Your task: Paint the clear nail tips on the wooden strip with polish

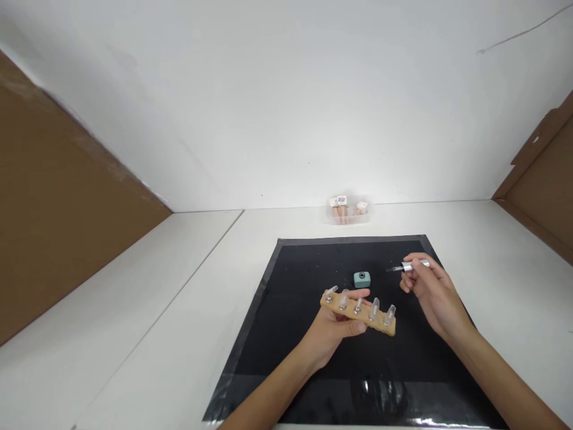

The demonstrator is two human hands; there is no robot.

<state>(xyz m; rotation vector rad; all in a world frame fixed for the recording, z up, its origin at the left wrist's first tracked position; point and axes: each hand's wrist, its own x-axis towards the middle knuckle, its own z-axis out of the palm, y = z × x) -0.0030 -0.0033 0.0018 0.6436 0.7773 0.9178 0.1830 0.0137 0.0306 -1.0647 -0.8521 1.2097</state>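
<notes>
My left hand (333, 331) grips a tan wooden nail-tip stand (364, 319) from below, thumb in front and fingers behind. Several clear false nail tips (375, 309) stand in a row on small round metal mounts along its top. Between the fingers and thumb of my right hand (432, 292) is a nail polish brush (414, 266) with a silver cap handle, its bristles pointing left, apart from the tips. A small teal nail polish bottle (362, 280) with its dark neck uncapped stands on the black mat (286, 352), behind the stand.
At the back of the white table (188, 310), a clear plastic box (358, 220) holds several pinkish bottles with white caps. Brown cardboard panels (67, 203) flank the workspace on both sides. A white wall (268, 107) rises behind.
</notes>
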